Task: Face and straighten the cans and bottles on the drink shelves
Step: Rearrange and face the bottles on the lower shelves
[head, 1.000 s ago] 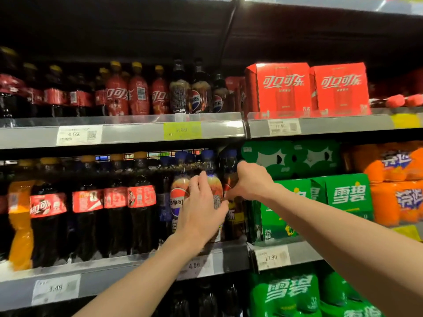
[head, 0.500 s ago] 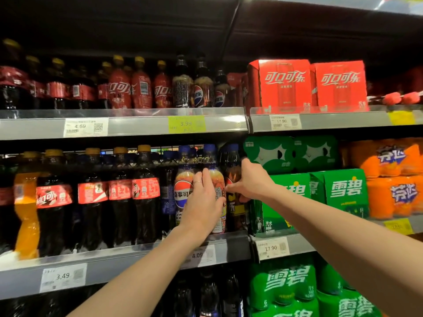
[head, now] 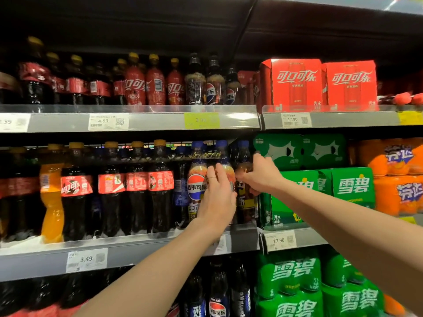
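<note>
Three blue-capped Pepsi bottles stand at the right end of the middle shelf (head: 128, 250). The left one (head: 196, 186) shows its round logo to the front. My left hand (head: 217, 197) wraps around the middle Pepsi bottle (head: 226, 165), covering most of its label. My right hand (head: 261, 175) grips the right Pepsi bottle (head: 245, 202) at its upper body. Left of them stands a row of Coca-Cola bottles (head: 137, 186) with red labels turned at differing angles.
An orange soda bottle (head: 51, 197) stands among the colas at the left. Green Sprite packs (head: 352, 186) fill the shelf right of my hands, with orange Fanta packs (head: 398, 179) beyond. Red Coca-Cola boxes (head: 295, 83) and more bottles sit on the upper shelf (head: 155, 121).
The view has drifted a little. My left hand stays on the middle Pepsi bottle, and the left bottle's logo shows more fully. My right hand keeps its hold on the right bottle.
</note>
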{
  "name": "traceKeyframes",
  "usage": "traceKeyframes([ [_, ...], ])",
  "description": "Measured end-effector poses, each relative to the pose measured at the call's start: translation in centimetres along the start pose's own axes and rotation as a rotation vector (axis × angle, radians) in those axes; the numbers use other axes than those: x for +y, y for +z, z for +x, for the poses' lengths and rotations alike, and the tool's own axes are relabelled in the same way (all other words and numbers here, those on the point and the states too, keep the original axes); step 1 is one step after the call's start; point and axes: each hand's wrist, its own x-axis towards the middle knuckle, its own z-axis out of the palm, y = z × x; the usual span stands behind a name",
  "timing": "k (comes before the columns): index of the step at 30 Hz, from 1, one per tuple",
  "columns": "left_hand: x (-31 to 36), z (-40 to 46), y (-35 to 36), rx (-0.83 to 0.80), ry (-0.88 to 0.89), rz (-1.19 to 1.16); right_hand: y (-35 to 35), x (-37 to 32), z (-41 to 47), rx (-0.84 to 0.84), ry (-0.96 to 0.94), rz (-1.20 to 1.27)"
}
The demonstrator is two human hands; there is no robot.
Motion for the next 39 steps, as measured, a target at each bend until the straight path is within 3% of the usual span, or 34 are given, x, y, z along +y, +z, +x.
traceKeyframes([
  [3,-0.5,-0.8,-2.0,0.127,0.036,-0.077,-0.1,-1.8,-1.1,0.169,-0.093,-0.045],
  [7,-2.4,-0.7,-4.7,0.282,-0.068,-0.158,0.2,-4.9,-2.7,0.166,-0.228,0.032],
  [15,-7.2,-2.9,-8.0,0.315,-0.314,-0.023,2.1,-8.4,-5.1,-0.08,-0.347,0.054],
  [21,-9.2,-2.7,-7.7,0.145,-0.565,0.239,3.1,-7.7,-5.5,-0.325,-0.384,0.033],
  [30,-9.8,-3.4,-7.3,0.226,-0.557,0.292,5.1,-8.9,-5.1,-0.517,-0.318,0.194],
  [39,-12.0,-4.3,-9.1,0.195,-0.485,0.046,8.3,-11.7,-6.6,-0.564,-0.293,0.233],
])
